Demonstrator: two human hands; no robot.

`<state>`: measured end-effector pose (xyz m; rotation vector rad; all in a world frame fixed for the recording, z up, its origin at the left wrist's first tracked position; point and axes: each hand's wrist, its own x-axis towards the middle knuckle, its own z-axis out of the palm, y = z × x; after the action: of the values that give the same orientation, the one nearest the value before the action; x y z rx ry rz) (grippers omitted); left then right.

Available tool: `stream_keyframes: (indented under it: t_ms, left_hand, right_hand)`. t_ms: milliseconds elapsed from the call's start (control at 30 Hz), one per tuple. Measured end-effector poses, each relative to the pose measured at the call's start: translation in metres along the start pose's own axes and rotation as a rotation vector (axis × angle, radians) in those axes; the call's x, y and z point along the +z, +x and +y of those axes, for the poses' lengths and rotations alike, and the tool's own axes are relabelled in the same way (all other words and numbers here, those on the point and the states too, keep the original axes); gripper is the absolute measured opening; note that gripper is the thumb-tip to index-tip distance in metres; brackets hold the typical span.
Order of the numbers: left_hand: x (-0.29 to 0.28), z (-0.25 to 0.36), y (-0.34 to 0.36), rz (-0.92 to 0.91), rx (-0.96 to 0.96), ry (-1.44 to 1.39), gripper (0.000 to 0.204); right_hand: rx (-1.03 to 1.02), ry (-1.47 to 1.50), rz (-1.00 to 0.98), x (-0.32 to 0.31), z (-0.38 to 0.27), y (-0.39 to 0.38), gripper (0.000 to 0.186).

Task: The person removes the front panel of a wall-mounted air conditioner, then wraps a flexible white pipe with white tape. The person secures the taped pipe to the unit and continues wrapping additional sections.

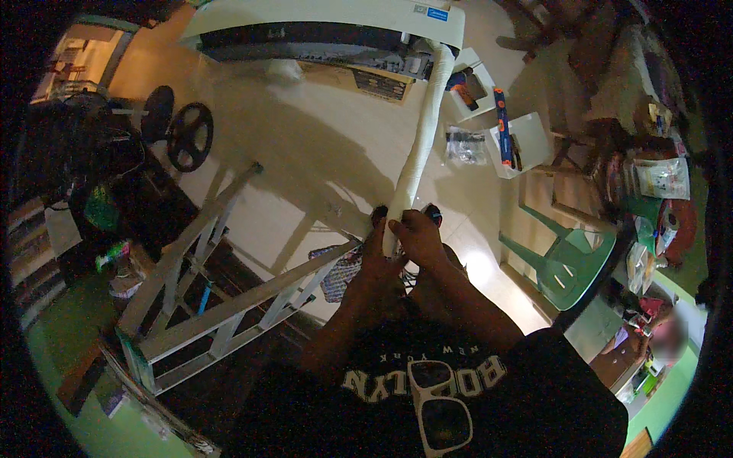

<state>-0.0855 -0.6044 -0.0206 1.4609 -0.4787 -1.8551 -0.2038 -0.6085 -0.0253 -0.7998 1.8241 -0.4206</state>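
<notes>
A long pipe bundle (419, 145) wrapped in white tape runs down from the right end of a white wall-type air conditioner unit (324, 19) toward me. Its near end sits between my two hands. My left hand (374, 256) is closed around the left side of the bundle. From the other side my right hand (420, 238) grips it, its thumb near the top of the wrap. Dark cords show just below my hands, partly hidden by my fingers and wrists. The unit's underside is dark, with its inner parts facing me.
An aluminium stepladder (244, 309) stands at the left. To the right are a green plastic chair (569, 267), a blue spirit level (502, 126) and an open white case (532, 137). A clear plastic packet (466, 146) and a cardboard box (379, 84) lie on the floor.
</notes>
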Motion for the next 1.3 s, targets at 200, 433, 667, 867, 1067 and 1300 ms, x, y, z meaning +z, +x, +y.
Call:
stream_keyframes:
  t_ms: [200, 433, 667, 867, 1067, 1300]
  left_hand:
    - [-0.034, -0.034, 0.032, 0.154, -0.026, 0.167, 0.046]
    - [-0.040, -0.038, 0.077, -0.190, -0.671, -0.221, 0.041]
    - [-0.079, -0.048, 0.111, -0.432, 0.523, 1.746, 0.034]
    - [-0.046, -0.030, 0.058, -0.221, 0.170, 1.324, 0.050]
    - [-0.009, -0.010, 0.062, -0.177, 0.055, 1.197, 0.065]
    - [0.028, -0.047, 0.068, 0.004, 0.102, 0.998, 0.063]
  right_hand:
    - [0.152, 0.602, -0.088, 0.009, 0.052, 0.045, 0.044]
    - [0.338, 1.304, -0.621, 0.038, 0.098, 0.077, 0.072]
    - [0.252, 1.305, -0.496, 0.055, 0.114, 0.093, 0.063]
    - [0.218, 1.162, -0.563, 0.021, 0.097, 0.074, 0.056]
    - [0.249, 1.115, -0.349, 0.001, 0.086, 0.043, 0.043]
    - [0.274, 1.171, -0.171, -0.017, 0.081, 0.036, 0.036]
